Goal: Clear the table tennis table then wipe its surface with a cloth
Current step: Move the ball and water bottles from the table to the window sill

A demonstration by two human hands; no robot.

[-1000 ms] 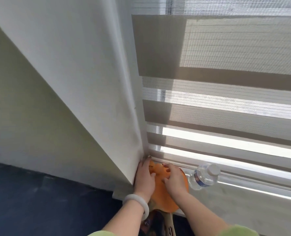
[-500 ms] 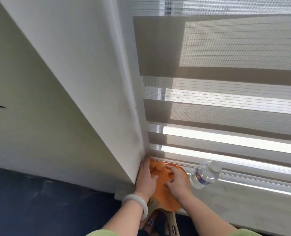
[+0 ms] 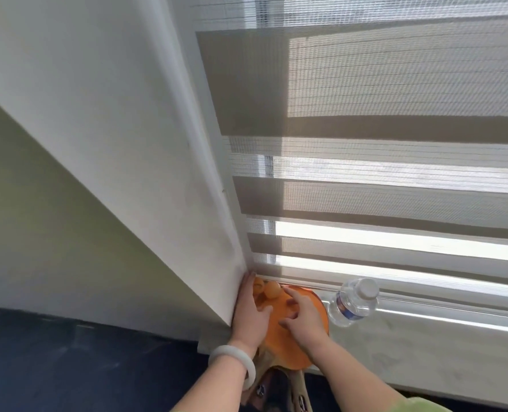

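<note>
Head view: orange-faced paddle (image 3: 282, 349) under left hand (image 3: 249, 319) and right hand (image 3: 304, 318), each grip released

Sill (image 3: 425, 352), left corner: orange paddle (image 3: 282, 346), handle overhanging the front edge; bottle (image 3: 352, 301) just right of it.

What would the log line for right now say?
left hand: rests by balls | right hand: touches paddle | bottle: on sill
</note>
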